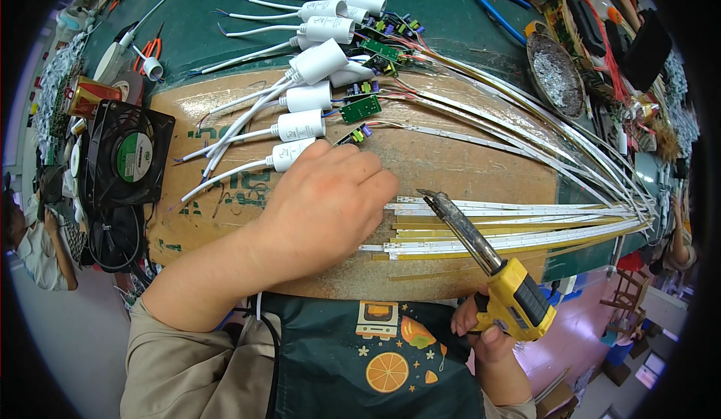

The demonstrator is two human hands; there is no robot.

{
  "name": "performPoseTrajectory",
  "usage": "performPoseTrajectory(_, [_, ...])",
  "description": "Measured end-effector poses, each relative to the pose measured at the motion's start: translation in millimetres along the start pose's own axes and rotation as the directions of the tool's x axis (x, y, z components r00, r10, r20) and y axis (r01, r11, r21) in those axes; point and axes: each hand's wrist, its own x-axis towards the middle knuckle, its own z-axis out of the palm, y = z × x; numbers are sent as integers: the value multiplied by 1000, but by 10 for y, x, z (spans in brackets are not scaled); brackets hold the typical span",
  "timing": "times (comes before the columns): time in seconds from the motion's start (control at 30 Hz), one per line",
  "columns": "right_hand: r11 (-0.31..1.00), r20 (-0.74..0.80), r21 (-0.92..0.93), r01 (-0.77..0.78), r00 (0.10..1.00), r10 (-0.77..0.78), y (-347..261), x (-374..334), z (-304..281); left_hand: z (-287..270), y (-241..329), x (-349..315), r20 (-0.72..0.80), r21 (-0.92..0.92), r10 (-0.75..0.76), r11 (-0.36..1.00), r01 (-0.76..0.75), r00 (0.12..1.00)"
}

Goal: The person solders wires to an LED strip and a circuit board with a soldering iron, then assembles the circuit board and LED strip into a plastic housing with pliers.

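My left hand [330, 197] rests over the cardboard with its fingers curled down and pressed together. Whatever it pinches is hidden under the palm. Just beyond its knuckles lies a white plastic lamp cap [291, 153] with a white cable. My right hand [488, 333] grips a yellow soldering gun [520, 299] near the front edge. Its long, stained metal barrel points up and left, the tip above the ends of several LED strips [466, 248]. Behind my left hand, more white caps [300, 125] lie in a row, wired to small green circuit boards [362, 109] and further LED strips [488, 130].
Cardboard [203, 103] covers part of the green table [466, 36]. A black fan [131, 155] stands at the left, near orange-handled pliers [154, 49]. Blue-handled pliers [499, 10] lie at the back right, beside a metal dish [556, 73] of silvery bits.
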Motion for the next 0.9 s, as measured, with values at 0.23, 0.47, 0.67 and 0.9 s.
performPoseTrajectory(0.23, [1000,-5,12,-15,1000,15,8,-5,-21,-21,8,-6,42,-10,-58,998,58,997])
performPoseTrajectory(0.47, [1000,-16,14,-24,1000,24,-2,-17,-12,-43,94,34,74,-82,-153,984,159,985])
performPoseTrajectory(0.67, [995,51,-89,-46,997,51,79,-69,-126,-10,140,25,22,-102,-154,983,156,988])
performPoseTrajectory(0.9, [997,6,-31,-75,997,76,82,-63,-80,13,136,31,13,-109,-161,981,162,987])
